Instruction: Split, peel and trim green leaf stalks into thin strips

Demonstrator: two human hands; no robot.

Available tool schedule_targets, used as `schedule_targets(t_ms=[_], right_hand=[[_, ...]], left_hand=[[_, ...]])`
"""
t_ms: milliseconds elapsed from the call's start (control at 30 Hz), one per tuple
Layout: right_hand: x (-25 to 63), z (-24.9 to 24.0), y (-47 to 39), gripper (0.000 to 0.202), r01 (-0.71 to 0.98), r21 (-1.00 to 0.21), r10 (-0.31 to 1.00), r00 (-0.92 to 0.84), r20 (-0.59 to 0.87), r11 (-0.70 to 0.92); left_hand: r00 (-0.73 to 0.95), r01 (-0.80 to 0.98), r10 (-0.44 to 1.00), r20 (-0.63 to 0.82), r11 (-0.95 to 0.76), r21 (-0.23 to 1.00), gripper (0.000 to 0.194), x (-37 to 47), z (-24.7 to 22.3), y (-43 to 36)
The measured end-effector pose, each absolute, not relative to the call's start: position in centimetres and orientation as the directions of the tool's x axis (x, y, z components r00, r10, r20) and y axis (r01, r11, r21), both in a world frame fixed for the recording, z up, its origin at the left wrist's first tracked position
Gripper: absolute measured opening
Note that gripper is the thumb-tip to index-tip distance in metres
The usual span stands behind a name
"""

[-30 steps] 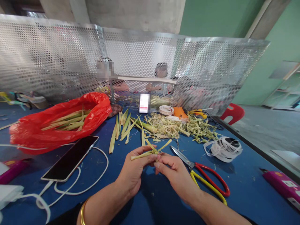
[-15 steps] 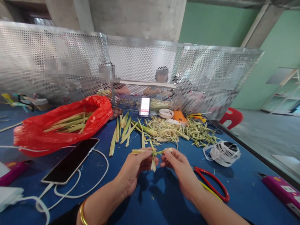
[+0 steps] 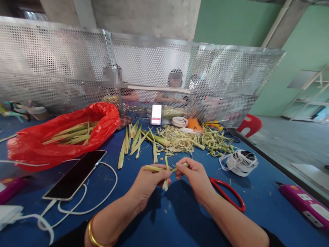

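I'm looking down at the blue table (image 3: 159, 226), and both hands are up over its near middle. My left hand (image 3: 149, 183) has its fingers curled in, thumb and fingertips pinched on the left part of the crossed leaf strips (image 3: 164, 168). My right hand (image 3: 196, 176) is pinched shut too, thumb and forefinger gripping the right end of the same strips. The little leaf piece sits between the two hands, just above the table surface, one strip lying across and another sticking up and down through it.

Just right of my right hand, the red-handled scissors (image 3: 227, 195) lie flat on the table, partly hidden behind the wrist. Farther right is a coil of white string (image 3: 240, 161). Far across the middle there's a heap of leaf trimmings (image 3: 190, 140), with a fan of long green leaves (image 3: 133, 142) to its left. On the far left, a red plastic bag (image 3: 59, 137) holds more leaves. Near it lies a phone (image 3: 75, 175), screen dark, on a white cable (image 3: 84, 206). A perforated metal screen (image 3: 144, 68) stands along the far edge, people seated behind it.
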State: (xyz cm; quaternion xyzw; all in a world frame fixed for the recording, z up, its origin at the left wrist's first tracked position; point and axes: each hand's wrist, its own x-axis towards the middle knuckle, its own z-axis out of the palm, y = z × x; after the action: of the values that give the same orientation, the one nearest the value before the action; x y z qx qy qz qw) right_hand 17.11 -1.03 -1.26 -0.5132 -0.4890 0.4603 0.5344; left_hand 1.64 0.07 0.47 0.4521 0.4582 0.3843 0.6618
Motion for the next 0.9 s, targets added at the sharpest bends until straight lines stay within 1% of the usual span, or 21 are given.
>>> schedule_targets(t_ms=[67, 133, 167, 200, 233, 300, 367, 400, 467, 533, 600, 700, 767, 800, 900], right_hand=[[17.6, -1.2, -0.8, 0.022, 0.163, -0.978, 0.984, 0.100, 0.145, 0.128], [17.9, -1.0, -0.6, 0.020, 0.312, -0.927, 0.964, 0.094, 0.250, 0.210], [18.0, -0.9, -0.6, 0.020, 0.355, -0.906, 0.959, 0.078, 0.272, 0.228], [18.0, -0.8, -0.6, 0.021, 0.369, -0.902, 0.963, 0.056, 0.263, 0.225], [18.0, -0.7, -0.7, 0.021, 0.359, -0.912, 0.973, 0.036, 0.228, 0.200], [17.6, -0.7, -0.9, 0.020, 0.281, -0.952, 0.991, 0.013, 0.131, 0.122], [17.2, -0.8, -1.1, 0.016, 0.176, -0.983, 0.998, 0.015, 0.061, 0.057], [17.1, -0.8, -1.2, 0.016, 0.143, -0.989, 0.998, 0.025, 0.051, 0.047], [16.8, -1.1, -1.3, 0.015, 0.140, -0.988, 0.995, 0.065, 0.079, 0.070], [16.8, -1.3, -1.3, 0.016, 0.180, -0.978, 0.987, 0.098, 0.128, 0.109], [17.0, -1.3, -1.2, 0.018, 0.185, -0.974, 0.985, 0.093, 0.146, 0.127], [17.4, -0.7, -1.1, 0.022, 0.075, -0.990, 0.990, 0.068, 0.122, 0.117], [17.7, -0.2, -1.1, 0.025, -0.041, -0.997, 0.998, -0.006, 0.067, 0.066], [17.8, 0.1, -1.2, 0.026, -0.101, -0.995, 0.997, -0.077, 0.026, 0.018], [18.1, 0.5, -1.3, 0.028, -0.236, -0.962, 0.951, -0.303, -0.063, -0.139]], left_hand=[[0.298, -0.076, 0.917, -0.264, 0.299, 0.951, 0.019, 1.5, 0.6, 0.1], [0.330, -0.042, 0.909, -0.254, 0.283, 0.958, 0.023, 1.4, 0.6, 0.1], [0.358, -0.023, 0.903, -0.238, 0.264, 0.964, 0.024, 1.3, 0.6, 0.0], [0.391, -0.006, 0.893, -0.224, 0.246, 0.969, 0.026, 1.3, 0.5, 0.0], [0.420, 0.008, 0.882, -0.214, 0.233, 0.972, 0.028, 1.3, 0.4, 0.0], [0.465, 0.036, 0.861, -0.203, 0.211, 0.977, 0.032, 1.4, 0.3, -0.1], [0.485, 0.061, 0.849, -0.210, 0.206, 0.977, 0.028, 1.5, 0.1, -0.2], [0.481, 0.077, 0.848, -0.221, 0.210, 0.975, 0.024, 1.6, 0.0, -0.2], [0.460, 0.107, 0.854, -0.242, 0.218, 0.970, 0.021, 1.6, -0.2, -0.2], [0.434, 0.122, 0.866, -0.249, 0.217, 0.968, 0.020, 1.7, -0.4, -0.2], [0.411, 0.095, 0.881, -0.235, 0.215, 0.972, 0.020, 1.8, -0.4, -0.1], [0.374, -0.012, 0.910, -0.180, 0.199, 0.980, 0.024, 1.7, -0.1, 0.0], [0.362, -0.091, 0.922, -0.136, 0.180, 0.979, 0.027, 1.5, 0.3, 0.0], [0.372, -0.132, 0.920, -0.122, 0.183, 0.974, 0.027, 1.3, 0.4, 0.0], [0.449, -0.258, 0.883, -0.137, 0.275, 0.926, 0.025, 1.0, 0.6, 0.0]])
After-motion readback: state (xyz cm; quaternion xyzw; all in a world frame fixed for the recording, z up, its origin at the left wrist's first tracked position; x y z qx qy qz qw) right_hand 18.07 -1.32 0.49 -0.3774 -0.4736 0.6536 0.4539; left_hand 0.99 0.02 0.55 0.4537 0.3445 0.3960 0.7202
